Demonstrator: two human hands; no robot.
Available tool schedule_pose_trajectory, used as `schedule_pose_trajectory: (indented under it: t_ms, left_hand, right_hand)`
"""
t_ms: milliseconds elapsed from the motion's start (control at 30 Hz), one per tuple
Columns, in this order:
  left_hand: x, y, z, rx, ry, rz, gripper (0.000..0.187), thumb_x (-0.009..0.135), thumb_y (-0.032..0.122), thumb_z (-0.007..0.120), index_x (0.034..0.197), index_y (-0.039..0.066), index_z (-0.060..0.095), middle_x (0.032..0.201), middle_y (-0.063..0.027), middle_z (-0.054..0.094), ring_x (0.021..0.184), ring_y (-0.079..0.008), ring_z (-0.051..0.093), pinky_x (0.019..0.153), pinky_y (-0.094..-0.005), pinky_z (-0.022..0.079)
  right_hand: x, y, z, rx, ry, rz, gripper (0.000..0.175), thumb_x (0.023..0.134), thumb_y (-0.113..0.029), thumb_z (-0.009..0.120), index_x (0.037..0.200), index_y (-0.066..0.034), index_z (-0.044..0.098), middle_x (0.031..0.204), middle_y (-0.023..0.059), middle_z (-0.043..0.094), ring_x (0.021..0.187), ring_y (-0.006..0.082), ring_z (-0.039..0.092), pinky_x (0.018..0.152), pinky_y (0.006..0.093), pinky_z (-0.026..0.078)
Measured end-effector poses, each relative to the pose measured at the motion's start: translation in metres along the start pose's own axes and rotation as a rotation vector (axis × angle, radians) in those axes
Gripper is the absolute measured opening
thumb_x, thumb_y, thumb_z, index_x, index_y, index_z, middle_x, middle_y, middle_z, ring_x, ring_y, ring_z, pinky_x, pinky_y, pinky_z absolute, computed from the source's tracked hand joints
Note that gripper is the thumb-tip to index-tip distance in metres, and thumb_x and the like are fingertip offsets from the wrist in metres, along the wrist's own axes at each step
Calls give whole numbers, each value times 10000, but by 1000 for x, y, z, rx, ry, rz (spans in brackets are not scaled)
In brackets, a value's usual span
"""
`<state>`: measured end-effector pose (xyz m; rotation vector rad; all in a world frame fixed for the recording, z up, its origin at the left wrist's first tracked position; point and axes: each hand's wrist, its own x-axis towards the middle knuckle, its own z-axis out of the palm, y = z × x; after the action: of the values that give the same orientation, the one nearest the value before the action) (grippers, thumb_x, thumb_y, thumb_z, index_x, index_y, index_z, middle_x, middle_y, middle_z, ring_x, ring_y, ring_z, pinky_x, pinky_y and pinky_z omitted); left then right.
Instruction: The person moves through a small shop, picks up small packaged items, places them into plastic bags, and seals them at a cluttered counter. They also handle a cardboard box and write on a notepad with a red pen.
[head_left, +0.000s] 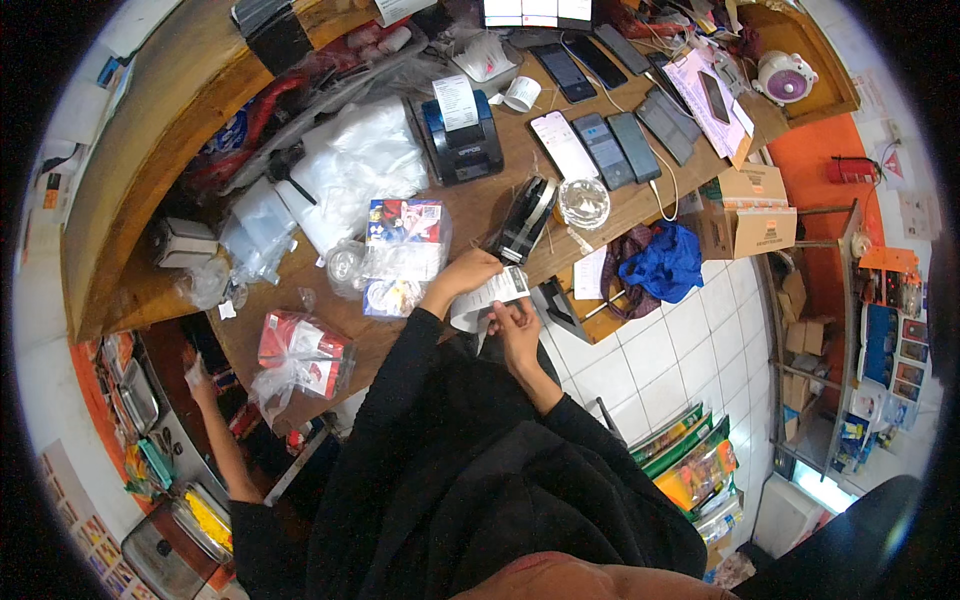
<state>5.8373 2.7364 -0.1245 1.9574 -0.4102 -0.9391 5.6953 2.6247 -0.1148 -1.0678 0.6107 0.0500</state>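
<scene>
Between my two hands is a printed paper receipt (491, 294), near the front edge of the wooden counter. My left hand (471, 274) grips its upper left side. The fingers of my right hand (516, 326) hold its lower right part. Just beyond the paper stands a black tape dispenser (527, 221). Left of my left hand lies a bagged package (405, 225) with a blue, red and white print, in clear plastic. A red and white box (304, 352) in a tied clear bag sits nearer the counter's left end. A receipt printer (466, 154) with paper sticking out is farther back.
Several phones (562, 142) lie at the back right, beside a clear glass dish (584, 202). White plastic bags (360, 165) are piled at the left. Below the counter edge hangs an open drawer (600, 326). A co-worker's arm (221, 442) reaches in at the lower left.
</scene>
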Motion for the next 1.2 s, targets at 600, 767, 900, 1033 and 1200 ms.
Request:
schedule_pose_trajectory:
  t_ms: [600,767,900,1033,1200]
  left_hand:
    - [-183,18,13,-30,1296,-62,187,911,130,635,993,-26,699,970,-113,625,752,-222,604,685,-323,476]
    - [-151,-24,18,-83,1621,43,113,875,109,660,940,21,629,1008,-79,532,884,-198,517,776,-328,417]
    - [-143,-33,15,-455,1599,123,92,846,28,623,929,38,584,929,-48,516,882,-166,494,792,-299,395]
    - [-139,-26,13,-856,1564,103,80,847,29,579,892,50,516,880,-17,463,853,-123,449,808,-256,368]
    - [-130,-34,19,-998,1593,146,59,831,50,533,874,53,492,875,-11,452,848,-143,442,836,-260,350]
  right_hand:
    - [-20,-62,92,-808,-493,-390,465,833,-90,752,1176,-22,445,625,1,527,561,65,482,522,215,380]
    - [4,-30,93,-885,-321,-393,417,792,-144,804,934,-68,419,577,-26,440,509,59,394,499,231,346]
    - [25,-13,77,-528,-587,-193,375,825,-109,776,931,-90,417,799,-22,510,742,54,511,630,204,439]
    - [36,-8,60,-447,-698,-111,291,889,-14,668,1031,-80,423,992,16,512,936,93,541,815,270,540]
    - [44,-19,46,-413,-790,77,299,909,28,609,1128,-60,426,1050,26,519,1005,124,566,927,340,551]
